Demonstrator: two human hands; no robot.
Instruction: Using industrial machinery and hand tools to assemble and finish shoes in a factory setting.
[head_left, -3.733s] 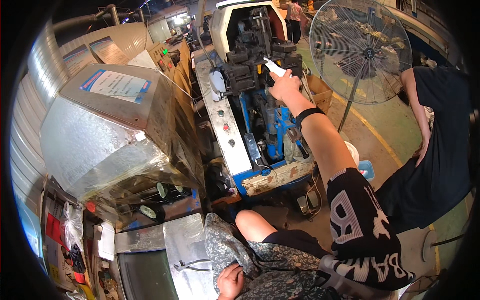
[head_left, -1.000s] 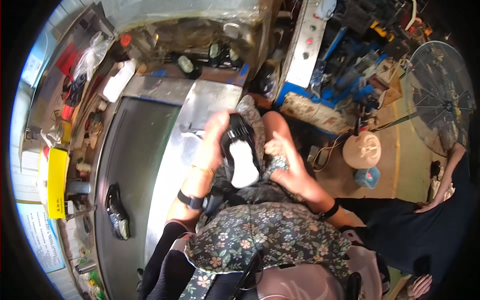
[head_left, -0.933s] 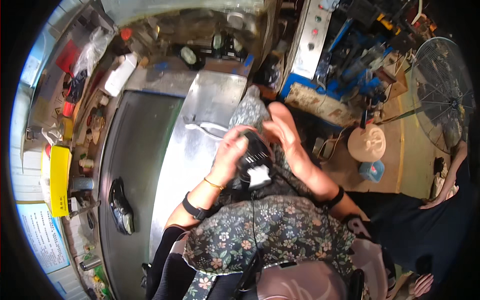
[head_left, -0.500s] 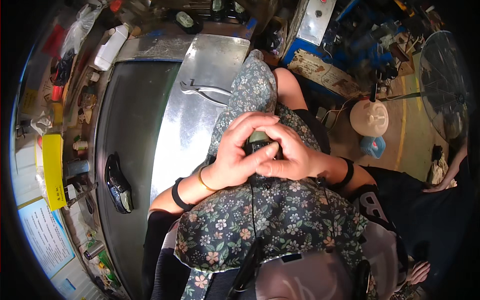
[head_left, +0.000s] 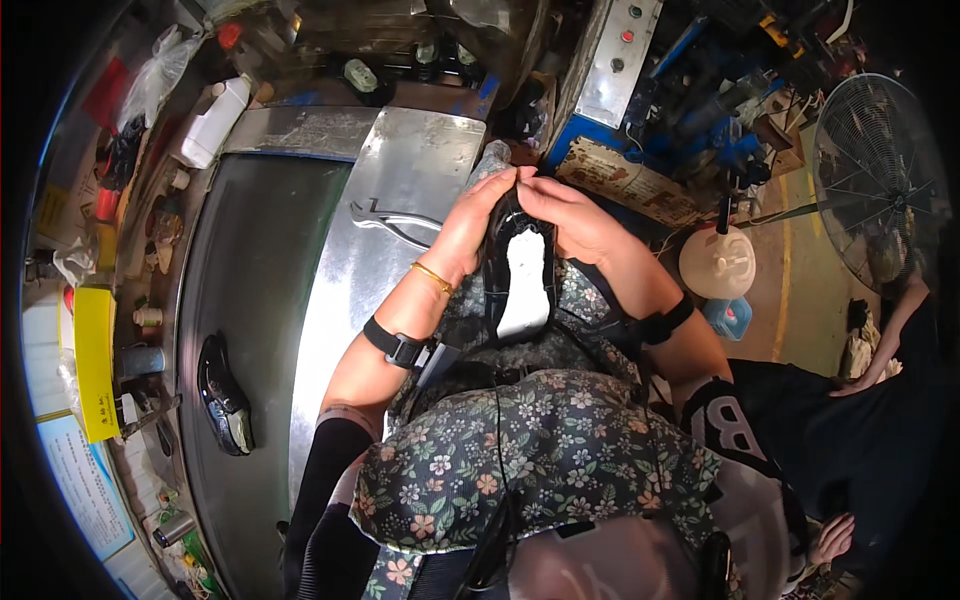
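Both bare hands on one glossy black shoe [head_left: 497, 275], held over the lap, just off the right edge of the metal plate [head_left: 335, 330]. A white piece [head_left: 525, 285] fills the shoe's opening and faces up.

Left hand [head_left: 478, 215]: fingers partly curled, gripping the far end from its left side. Right hand [head_left: 572, 222]: same end, right side, fingers bent inward, nearly closed on it. Fingertips meet, or nearly, at the far tip; undersides are hidden from where I stand, so can't tell how far they wrap.

Pliers [head_left: 392, 222] lie on the plate, handles toward its right edge, near the left wrist. Second black shoe [head_left: 222, 400] sits on the dark belt [head_left: 275, 260] close to its left edge, well apart from the hands. Floral apron [head_left: 520, 450] covers the lap. Off to the right: pale bucket [head_left: 717, 262] beside a blue basket [head_left: 728, 320], big fan [head_left: 865, 185], seated co-worker [head_left: 850, 440] in dark clothes.
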